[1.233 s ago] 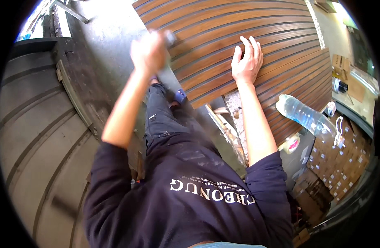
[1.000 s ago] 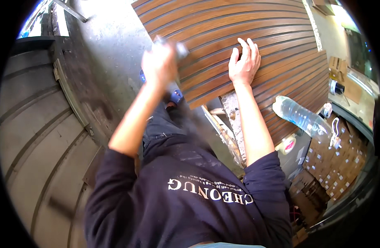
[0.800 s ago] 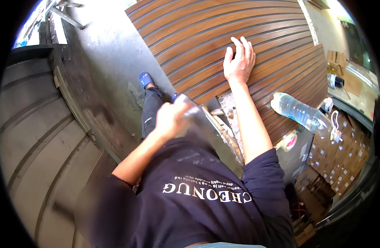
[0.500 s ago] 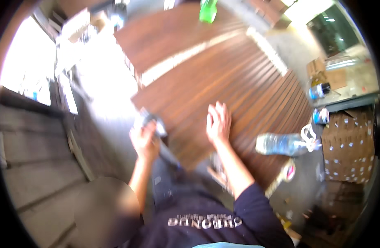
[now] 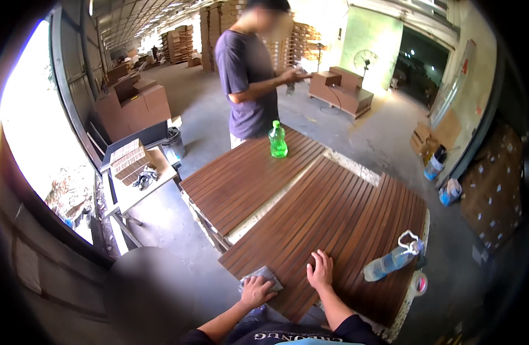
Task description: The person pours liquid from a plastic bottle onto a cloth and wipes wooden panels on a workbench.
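My left hand point(image 5: 257, 292) presses a flat grey pad point(image 5: 269, 277), perhaps a folded cloth, onto the near left corner of a dark brown slatted wood panel point(image 5: 310, 215). Its fingers curl over the pad and hide part of it. On the same panel rests my right hand point(image 5: 320, 270), fingers apart and nothing in it. To its right a clear plastic bottle point(image 5: 385, 263) with a white cord loop at its neck lies on the slats.
A second slatted panel point(image 5: 241, 184) lies beyond a pale gap, bearing a green bottle point(image 5: 277, 141). Behind it stands another person point(image 5: 250, 86), hands raised around something small. A tape roll point(image 5: 418, 283) is at the right edge. At left, a bench point(image 5: 135, 198) holds a stack of boards.
My view has tilted up, bringing the other person and the hall into sight. My left hand, earlier off the panel's left edge with the grey pad, now lies on the panel's corner.
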Motion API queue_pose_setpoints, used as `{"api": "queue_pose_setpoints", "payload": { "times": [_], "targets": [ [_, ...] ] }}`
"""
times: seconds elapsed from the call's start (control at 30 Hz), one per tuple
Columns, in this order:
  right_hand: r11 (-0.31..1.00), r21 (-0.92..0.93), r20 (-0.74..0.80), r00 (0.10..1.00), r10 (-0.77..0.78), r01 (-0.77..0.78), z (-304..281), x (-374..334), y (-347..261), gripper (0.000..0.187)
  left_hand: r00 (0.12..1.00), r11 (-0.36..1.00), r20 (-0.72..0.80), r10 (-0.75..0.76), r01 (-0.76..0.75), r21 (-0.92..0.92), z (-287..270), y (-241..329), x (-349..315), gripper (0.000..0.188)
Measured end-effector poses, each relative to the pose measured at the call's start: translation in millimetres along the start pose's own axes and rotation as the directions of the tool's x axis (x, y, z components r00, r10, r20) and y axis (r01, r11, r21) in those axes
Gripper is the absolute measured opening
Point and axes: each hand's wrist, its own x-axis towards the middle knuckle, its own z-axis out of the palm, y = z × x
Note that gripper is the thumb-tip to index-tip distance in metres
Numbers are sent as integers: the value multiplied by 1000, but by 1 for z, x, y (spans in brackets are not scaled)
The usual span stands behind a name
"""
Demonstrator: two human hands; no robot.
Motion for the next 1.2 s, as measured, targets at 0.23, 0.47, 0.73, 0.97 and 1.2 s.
{"api": "queue_pose_setpoints", "payload": {
  "times": [0.23,0.47,0.73,0.97,1.2],
  "targets": [
    [911,-194,-405,876,262,-363,-13,-5,27,46,986,982,9,169,-168,-87,21,-2,46,49],
    [959,-97,-224,945,240,-266,-25,-16,30,42,896,884,111,429,-392,-257,47,-66,12,47],
    [915,-38,-244,892,382,-402,-13,-31,28,42,880,868,-92,465,-474,-146,75,-28,135,37],
    [780,-126,-283,776,564,-613,-10,-24,30,42,828,801,57,558,-519,-297,72,23,128,44],
    [813,-124,-307,801,514,-569,1,-25,34,44,560,513,-62,826,-793,-330,122,-44,130,46]
  ]
}}
